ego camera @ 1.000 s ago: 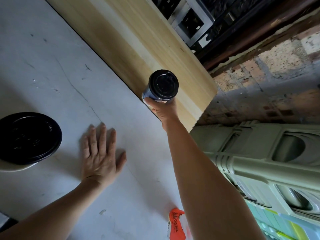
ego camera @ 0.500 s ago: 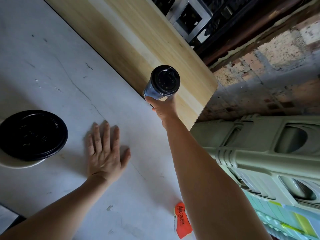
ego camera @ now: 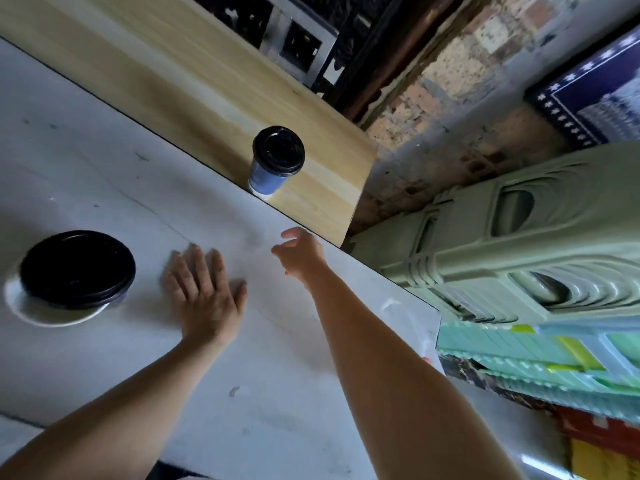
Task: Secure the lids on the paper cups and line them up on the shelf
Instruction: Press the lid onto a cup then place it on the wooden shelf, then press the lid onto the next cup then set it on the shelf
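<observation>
Release is the change: half a second ago the right hand (ego camera: 300,252) gripped the blue paper cup (ego camera: 267,176) from below, up against the wooden shelf (ego camera: 194,84); now the cup stands alone on the shelf, upright, its black lid (ego camera: 278,150) on, just above centre of the frame and close to the shelf's near edge where it meets the white counter (ego camera: 104,174). The hand has drawn back down the frame and is well apart from the cup, hovering over the counter's edge below it.

By my reading, one cup is now lidded and placed, so the line on the shelf has its first member (no other cup shows on the board). A second cup (ego camera: 55,311) with a black lid (ego camera: 77,268) waits at the left of the frame on the counter; whether that lid is pressed fully home cannot be told from here. It looks like the next one to handle.

As for pose: the right hand is empty and loosely open, fingers slightly curled, thumb and forefinger apart, the forearm reaching up from the lower middle of the frame. The left hand (ego camera: 204,289) lies flat and open, palm down on the counter, fingers spread and pointing up the frame, holding nothing, just right of the waiting cup and near the right hand without touching it.
</observation>
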A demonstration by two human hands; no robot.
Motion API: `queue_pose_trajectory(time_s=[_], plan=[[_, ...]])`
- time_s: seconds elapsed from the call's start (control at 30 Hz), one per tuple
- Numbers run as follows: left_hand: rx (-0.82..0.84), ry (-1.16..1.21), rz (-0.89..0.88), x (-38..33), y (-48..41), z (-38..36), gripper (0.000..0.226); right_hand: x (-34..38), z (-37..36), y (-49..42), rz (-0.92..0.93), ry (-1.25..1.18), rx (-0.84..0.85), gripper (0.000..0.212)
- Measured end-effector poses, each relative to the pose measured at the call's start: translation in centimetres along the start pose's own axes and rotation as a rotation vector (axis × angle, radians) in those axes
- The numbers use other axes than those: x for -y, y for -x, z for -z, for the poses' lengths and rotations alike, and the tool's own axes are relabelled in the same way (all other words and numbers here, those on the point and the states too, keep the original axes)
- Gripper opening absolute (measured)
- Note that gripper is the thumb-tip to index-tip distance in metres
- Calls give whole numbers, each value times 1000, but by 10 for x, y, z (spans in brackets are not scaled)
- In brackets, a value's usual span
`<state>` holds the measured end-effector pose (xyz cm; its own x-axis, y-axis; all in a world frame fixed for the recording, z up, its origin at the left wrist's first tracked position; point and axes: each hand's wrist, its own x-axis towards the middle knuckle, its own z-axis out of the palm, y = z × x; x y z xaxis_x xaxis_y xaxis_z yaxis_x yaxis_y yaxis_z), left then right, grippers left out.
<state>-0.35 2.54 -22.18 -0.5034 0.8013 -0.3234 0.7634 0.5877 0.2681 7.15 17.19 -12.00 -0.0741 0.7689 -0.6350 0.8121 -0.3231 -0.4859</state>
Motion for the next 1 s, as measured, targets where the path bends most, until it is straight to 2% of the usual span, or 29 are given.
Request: queue_pose_trajectory(time_s=[0.1, 0.17, 0.23, 0.33, 0.47, 0.63, 1.0], plan=[[95, 9, 24, -2, -2, 29, 75, -3, 4, 28, 38, 114, 43, 34], [246, -26, 58, -9, 0, 57, 73, -2, 8, 47, 71, 176, 58, 34], [359, -18, 59, -12, 6, 87, 60, 0, 11, 64, 101, 216, 72, 33], [381, 11, -66, -14, 16, 126, 46, 8, 17, 84, 158, 274, 72, 33], [298, -36, -193, -7, 24, 169, 36, 22, 23, 104, 224, 360, 48, 33], [189, -3, -209, 17, 23, 233, 31, 38, 17, 121, 273, 415, 31, 31], [8, 176, -230, 129, -11, 316, 22, 115, -41, 148, 349, 292, 16, 40]])
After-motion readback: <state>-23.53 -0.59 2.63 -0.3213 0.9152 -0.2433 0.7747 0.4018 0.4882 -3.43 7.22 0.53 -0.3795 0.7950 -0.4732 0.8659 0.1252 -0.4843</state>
